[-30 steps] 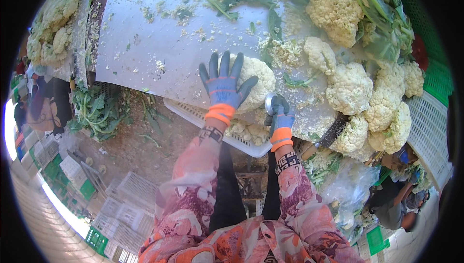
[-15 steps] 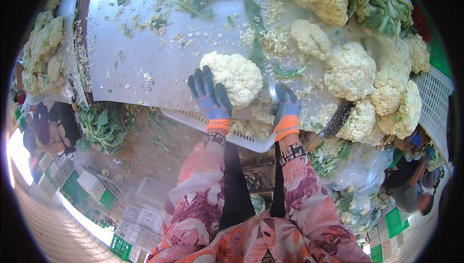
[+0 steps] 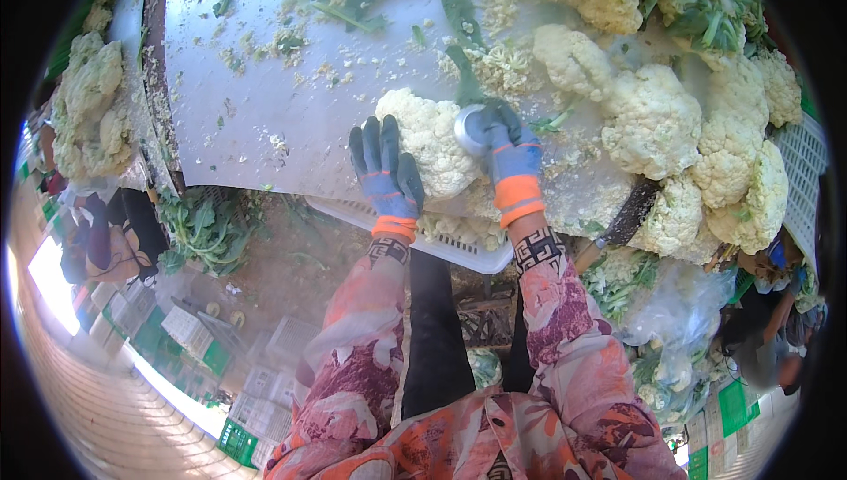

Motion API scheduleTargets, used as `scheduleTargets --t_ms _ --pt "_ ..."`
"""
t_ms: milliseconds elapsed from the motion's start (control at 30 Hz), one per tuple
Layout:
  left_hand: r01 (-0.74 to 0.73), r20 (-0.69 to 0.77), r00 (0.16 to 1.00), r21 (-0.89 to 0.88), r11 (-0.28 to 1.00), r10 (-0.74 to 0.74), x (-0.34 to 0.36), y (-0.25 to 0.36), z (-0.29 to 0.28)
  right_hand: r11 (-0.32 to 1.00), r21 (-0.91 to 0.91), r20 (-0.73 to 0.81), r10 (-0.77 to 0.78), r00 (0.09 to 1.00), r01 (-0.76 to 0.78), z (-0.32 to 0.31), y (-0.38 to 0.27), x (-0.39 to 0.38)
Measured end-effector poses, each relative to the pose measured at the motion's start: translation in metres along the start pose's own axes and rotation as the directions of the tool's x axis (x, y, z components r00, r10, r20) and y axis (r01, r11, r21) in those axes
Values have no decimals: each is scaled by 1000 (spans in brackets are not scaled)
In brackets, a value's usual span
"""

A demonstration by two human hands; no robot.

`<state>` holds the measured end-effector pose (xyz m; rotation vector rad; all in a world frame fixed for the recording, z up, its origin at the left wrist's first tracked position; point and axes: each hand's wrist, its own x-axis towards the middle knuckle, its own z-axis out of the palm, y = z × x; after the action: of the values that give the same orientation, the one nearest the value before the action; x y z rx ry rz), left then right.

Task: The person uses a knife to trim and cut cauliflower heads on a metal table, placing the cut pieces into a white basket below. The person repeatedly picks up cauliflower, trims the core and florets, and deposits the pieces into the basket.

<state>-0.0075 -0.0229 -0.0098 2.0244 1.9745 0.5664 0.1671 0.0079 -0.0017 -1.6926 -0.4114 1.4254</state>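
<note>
"Head view, please: what is situated at the left?"

"At the far left there is a clump of cauliflower (image 3: 88,109), then some green leaves (image 3: 207,228) below the edge of the metal tabletop (image 3: 256,118)."

"And in the middle?"

"The gloved left hand (image 3: 388,176) is flat, its fingers straight and a little apart; it rests against the left side of a cauliflower head (image 3: 428,140) near the front edge of the tabletop, without gripping it. A white crate (image 3: 472,257) shows below the edge."

"What comes after?"

"A round metal tool (image 3: 470,130) at the right side of the head; the right hand (image 3: 509,146) has its fingers bent around it. Whether the metal touches the cauliflower, I cannot tell."

"And at the right?"

"A knife (image 3: 633,213) with dark blade and wooden handle, then a pile of cauliflowers (image 3: 653,118)"
</note>
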Motion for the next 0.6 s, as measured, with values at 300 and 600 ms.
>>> scheduleTargets --t_ms 300,600 --pt "-144 144 978 -54 988 151 24 -12 -14 944 132 -234 327 916 -303 -70 38 -51" --pt "273 27 962 -4 962 -273 40 14 12 798 -453 202 -342 918 397 7 -8 -32"
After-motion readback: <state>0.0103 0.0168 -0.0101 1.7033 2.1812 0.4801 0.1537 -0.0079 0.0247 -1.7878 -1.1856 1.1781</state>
